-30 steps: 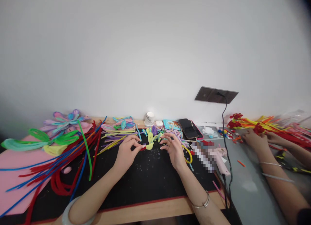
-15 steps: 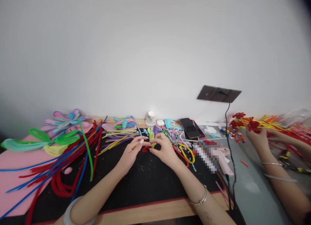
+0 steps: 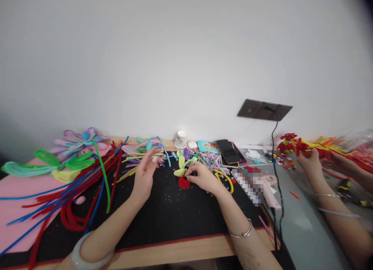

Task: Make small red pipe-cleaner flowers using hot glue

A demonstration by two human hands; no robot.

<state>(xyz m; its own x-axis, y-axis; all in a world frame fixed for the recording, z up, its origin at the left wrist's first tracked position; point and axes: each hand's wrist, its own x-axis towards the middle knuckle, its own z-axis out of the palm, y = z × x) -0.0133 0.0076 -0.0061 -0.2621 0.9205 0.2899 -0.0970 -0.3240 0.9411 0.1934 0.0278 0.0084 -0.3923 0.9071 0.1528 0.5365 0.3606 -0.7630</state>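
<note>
In the middle of the black mat [image 3: 163, 223], my right hand [image 3: 201, 177] pinches a small round red pipe-cleaner piece [image 3: 183, 183] at its upper right edge. Pale yellow-green pipe-cleaner loops [image 3: 180, 171] stick up just behind it; whether they are joined to the red piece I cannot tell. My left hand [image 3: 145, 175] is raised to the left of it, fingers stretched and apart, holding nothing. Behind that hand lies a row of yellow and purple pipe cleaners [image 3: 128, 169].
Red and blue pipe cleaners [image 3: 72, 198] and a green-looped piece [image 3: 48, 158] lie at left. A paper cup [image 3: 181, 140], phones [image 3: 227, 151] and a pink corded tool [image 3: 270, 196] stand or lie behind and right. A co-worker's hands [image 3: 311, 167] hold red pieces.
My left hand has let go and drawn back to the left, its fingers spreading. The red piece now shows more fully beneath my right hand's fingertips.
</note>
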